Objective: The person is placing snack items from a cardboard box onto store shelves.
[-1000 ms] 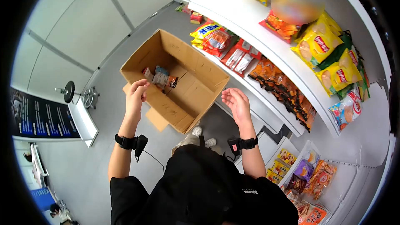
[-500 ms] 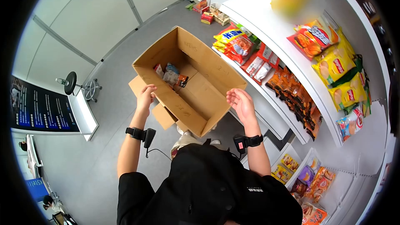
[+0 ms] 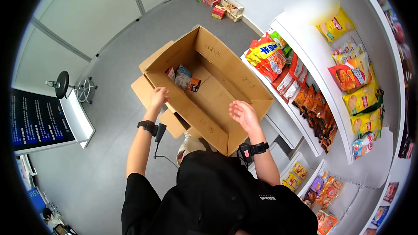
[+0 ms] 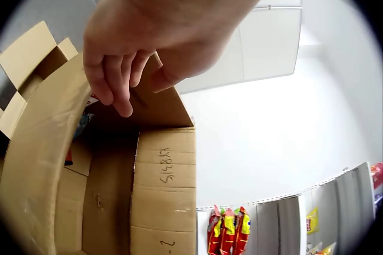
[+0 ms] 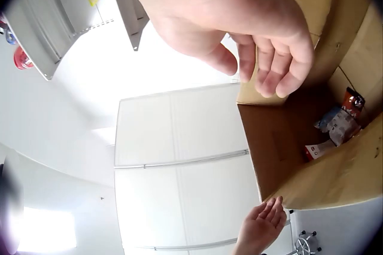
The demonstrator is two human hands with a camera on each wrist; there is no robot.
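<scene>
A large open cardboard box (image 3: pixel 198 117) stands in front of the person, its flaps folded outward. Several small snack packets (image 3: pixel 183 79) lie in its far-left corner, one of them orange and black. My left hand (image 3: pixel 160 98) is at the box's near-left edge, fingers loosely bent and holding nothing. In the left wrist view that hand (image 4: pixel 149 46) hangs above the opening, thumb apart from the fingers. My right hand (image 3: pixel 244 116) overlaps the box's right end, palm turned inward and fingers relaxed. Nothing lies between its thumb and fingers (image 5: pixel 276 66) in the right wrist view.
White shelves (image 3: pixel 305 30) on the right carry chip bags (image 3: pixel 363 100), red snack bags (image 3: pixel 266 58) and dark orange packets (image 3: pixel 320 113). A lower bin holds more packets (image 3: pixel 328 191). Small boxes (image 3: pixel 219 12) sit on the floor by the wall. A wheeled stool (image 3: pixel 63 85) stands left.
The view has turned, so box and shelves appear farther right. The right hand, earlier at the box's right edge, now overlaps its end. Both hands stay empty.
</scene>
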